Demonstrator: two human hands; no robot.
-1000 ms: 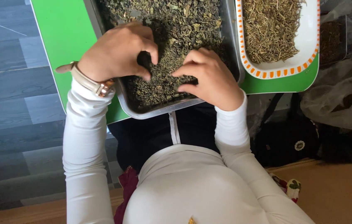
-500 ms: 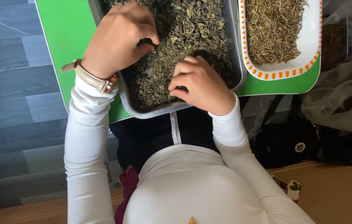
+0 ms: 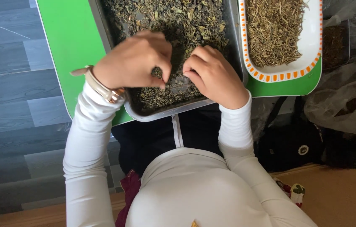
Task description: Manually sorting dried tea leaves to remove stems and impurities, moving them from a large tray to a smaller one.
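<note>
A metal tray [image 3: 167, 112] full of dark dried leaves [image 3: 182, 21] sits on a green table [image 3: 71, 42]. My left hand [image 3: 134, 63], with a watch at the wrist, rests on the leaves near the tray's front, its thumb and fingers pinched on a small bit of leaf. My right hand [image 3: 213, 75] lies close beside it, fingers curled down into the leaves; whether it holds any is hidden.
A white dish with an orange-dotted rim [image 3: 287, 73] holds pale dried stems at the right of the tray. Clear plastic bags [image 3: 346, 101] and a black bag [image 3: 291, 143] lie on the floor at the right. Grey floorboards [image 3: 14, 92] are at the left.
My left hand has come back from the tray's far part toward the front. My right hand has shifted slightly right and up, so both hands now meet in the middle.
</note>
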